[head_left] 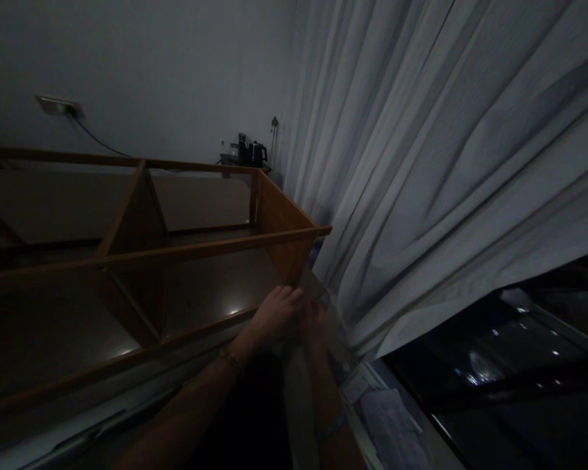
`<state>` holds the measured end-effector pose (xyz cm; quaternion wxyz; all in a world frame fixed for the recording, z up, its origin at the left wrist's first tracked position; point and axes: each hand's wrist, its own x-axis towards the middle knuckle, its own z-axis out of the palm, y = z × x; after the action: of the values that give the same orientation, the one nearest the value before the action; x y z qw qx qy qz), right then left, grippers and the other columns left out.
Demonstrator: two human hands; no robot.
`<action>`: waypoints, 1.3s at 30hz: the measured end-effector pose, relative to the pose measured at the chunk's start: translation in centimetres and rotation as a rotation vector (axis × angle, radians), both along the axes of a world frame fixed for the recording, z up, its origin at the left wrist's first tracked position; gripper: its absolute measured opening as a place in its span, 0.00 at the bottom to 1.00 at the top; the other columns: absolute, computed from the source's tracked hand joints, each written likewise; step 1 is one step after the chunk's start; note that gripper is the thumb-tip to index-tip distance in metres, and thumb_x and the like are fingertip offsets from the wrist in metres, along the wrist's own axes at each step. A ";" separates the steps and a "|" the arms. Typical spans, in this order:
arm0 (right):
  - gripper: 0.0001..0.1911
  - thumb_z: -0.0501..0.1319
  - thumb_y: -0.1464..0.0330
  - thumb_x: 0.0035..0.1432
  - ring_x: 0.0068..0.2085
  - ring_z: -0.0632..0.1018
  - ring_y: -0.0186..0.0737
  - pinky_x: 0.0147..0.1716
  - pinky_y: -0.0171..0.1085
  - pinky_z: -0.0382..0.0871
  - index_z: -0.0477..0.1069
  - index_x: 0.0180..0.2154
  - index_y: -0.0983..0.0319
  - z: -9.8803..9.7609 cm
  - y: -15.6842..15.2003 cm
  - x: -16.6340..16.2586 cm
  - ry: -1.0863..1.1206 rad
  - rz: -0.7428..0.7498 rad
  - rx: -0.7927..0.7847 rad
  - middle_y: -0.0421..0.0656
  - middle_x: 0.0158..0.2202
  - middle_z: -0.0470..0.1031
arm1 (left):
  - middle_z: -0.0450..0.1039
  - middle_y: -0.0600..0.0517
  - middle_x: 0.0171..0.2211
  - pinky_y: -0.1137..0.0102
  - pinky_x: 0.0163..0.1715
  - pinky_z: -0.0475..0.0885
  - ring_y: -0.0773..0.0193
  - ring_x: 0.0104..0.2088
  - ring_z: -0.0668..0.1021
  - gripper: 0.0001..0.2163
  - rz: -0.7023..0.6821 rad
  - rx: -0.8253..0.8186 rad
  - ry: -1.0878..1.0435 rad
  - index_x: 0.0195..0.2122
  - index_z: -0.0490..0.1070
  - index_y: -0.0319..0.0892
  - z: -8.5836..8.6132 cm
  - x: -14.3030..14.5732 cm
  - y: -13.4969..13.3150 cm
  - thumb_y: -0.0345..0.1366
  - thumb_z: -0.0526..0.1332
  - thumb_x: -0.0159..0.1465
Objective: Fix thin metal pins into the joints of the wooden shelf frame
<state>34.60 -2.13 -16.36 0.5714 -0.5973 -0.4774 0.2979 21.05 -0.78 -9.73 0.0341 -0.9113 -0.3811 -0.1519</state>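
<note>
Hands (277, 311) (314, 320) — two, close together beside one wooden frame (220, 245) — openness and hold unclear

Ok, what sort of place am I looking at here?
Likely a dim room in a home, though which room is unclear: a long pale curtain, an open wooden furniture frame and what looks like a black kettle.

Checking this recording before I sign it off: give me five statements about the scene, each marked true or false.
1. The left hand and right hand are close together. True.
2. The curtain hangs left of the wooden frame in the picture. False: it hangs on the right.
3. A plug sits in the wall socket. True.
4. The left wrist is bare. False: it wears a bracelet.
5. The kettle is white. False: it looks black.
</note>
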 end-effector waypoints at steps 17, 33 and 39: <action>0.19 0.55 0.52 0.65 0.33 0.77 0.43 0.37 0.39 0.68 0.73 0.34 0.58 2.2 -2.4 3.8 -0.534 0.198 0.118 0.46 0.30 0.77 | 0.70 0.49 0.59 0.61 0.49 0.67 0.56 0.49 0.72 0.12 0.033 -0.002 0.020 0.51 0.74 0.48 0.4 0.2 -0.1 0.33 0.58 0.68; 0.24 0.48 0.50 0.69 0.29 0.76 0.40 0.31 0.37 0.69 0.73 0.41 0.61 1.5 -2.4 2.7 -0.407 0.098 0.084 0.43 0.30 0.78 | 0.70 0.49 0.59 0.62 0.50 0.66 0.56 0.50 0.71 0.13 0.038 0.010 0.019 0.52 0.73 0.48 0.5 0.1 -0.1 0.35 0.57 0.69; 0.20 0.59 0.49 0.62 0.41 0.76 0.47 0.51 0.48 0.67 0.73 0.34 0.59 1.3 -2.0 3.8 -0.484 0.091 0.119 0.47 0.35 0.78 | 0.69 0.48 0.59 0.61 0.50 0.69 0.56 0.51 0.73 0.12 0.043 0.009 0.033 0.53 0.73 0.47 0.2 0.1 0.2 0.34 0.57 0.69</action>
<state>38.37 -4.13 -15.01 0.4606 -0.5945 -0.6435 0.1428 21.19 -0.60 -9.54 0.0478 -0.9052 -0.3992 -0.1376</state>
